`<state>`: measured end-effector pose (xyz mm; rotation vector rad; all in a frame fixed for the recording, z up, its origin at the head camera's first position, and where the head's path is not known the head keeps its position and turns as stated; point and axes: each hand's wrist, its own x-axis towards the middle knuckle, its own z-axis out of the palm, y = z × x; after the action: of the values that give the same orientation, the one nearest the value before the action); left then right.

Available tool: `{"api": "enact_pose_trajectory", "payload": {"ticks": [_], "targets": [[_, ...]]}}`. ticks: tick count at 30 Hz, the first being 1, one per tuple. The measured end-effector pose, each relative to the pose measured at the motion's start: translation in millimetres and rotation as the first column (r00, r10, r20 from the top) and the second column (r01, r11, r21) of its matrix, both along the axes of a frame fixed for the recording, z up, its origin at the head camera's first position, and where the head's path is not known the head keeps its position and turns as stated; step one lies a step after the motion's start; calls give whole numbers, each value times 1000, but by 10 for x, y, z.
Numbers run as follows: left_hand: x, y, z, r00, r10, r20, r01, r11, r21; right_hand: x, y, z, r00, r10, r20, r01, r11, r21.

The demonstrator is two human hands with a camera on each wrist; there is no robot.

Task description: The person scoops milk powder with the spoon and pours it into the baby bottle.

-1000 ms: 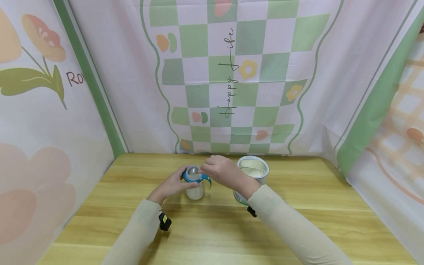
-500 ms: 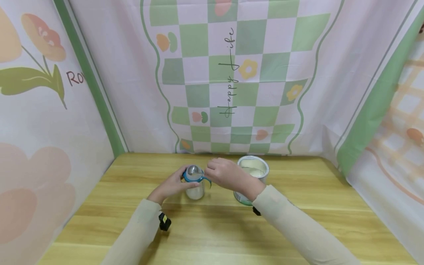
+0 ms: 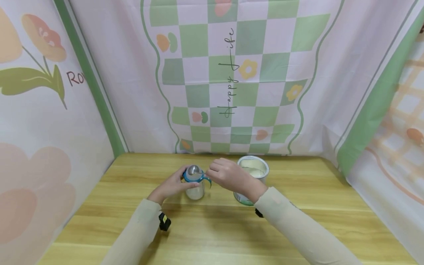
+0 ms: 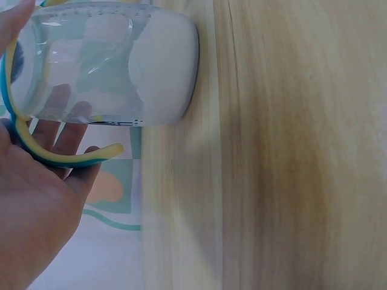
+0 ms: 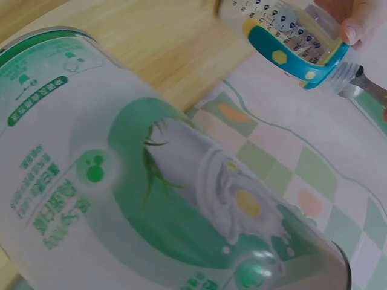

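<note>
My left hand (image 3: 171, 187) holds a clear baby bottle (image 3: 195, 193) with a blue two-handled collar, upright on the table. White powder (image 4: 162, 66) fills its lower part in the left wrist view. My right hand (image 3: 228, 176) pinches a metal spoon (image 3: 194, 170), whose shiny bowl lies over the bottle's uncapped mouth. The right wrist view has the spoon's handle (image 5: 373, 90) reaching to the clear bottle neck (image 5: 343, 77). Beside my right forearm stands an uncovered milk powder tin (image 3: 243, 198), white and green, with pale powder inside.
The wooden table (image 3: 212, 235) extends in front of the bottle and tin and to both sides. A green-and-white checked curtain (image 3: 222, 92) hangs at its back edge, with printed cloth at left and right.
My right hand has drawn slightly right. The spoon's bowl, deeper in the bottle mouth earlier, now shows shiny over it. My left hand and the bottle have stayed put.
</note>
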<state>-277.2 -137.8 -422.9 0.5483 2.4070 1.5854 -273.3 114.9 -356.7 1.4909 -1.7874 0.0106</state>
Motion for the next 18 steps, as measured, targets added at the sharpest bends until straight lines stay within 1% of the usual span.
{"api": "enact_pose_trajectory", "payload": {"ticks": [5,15,17,18], "targets": [[6,0,9,1000,-6,6,6,1000,8,-23,5,-22,1000,2,-14,-3,1000,-24],[14,-12,6,1000,0,17,0,1000,3,-8,16,-10,1000,-23,-3,22,999,-26],[13,-14,2,1000,5,17,-5,1000,-1,-11,22,-15,999,-33,22,34,999,-34],[14,-14,2,1000,7,16,-7,1000,-4,-13,26,-20,998,-36,48,38,998,-48]]}}
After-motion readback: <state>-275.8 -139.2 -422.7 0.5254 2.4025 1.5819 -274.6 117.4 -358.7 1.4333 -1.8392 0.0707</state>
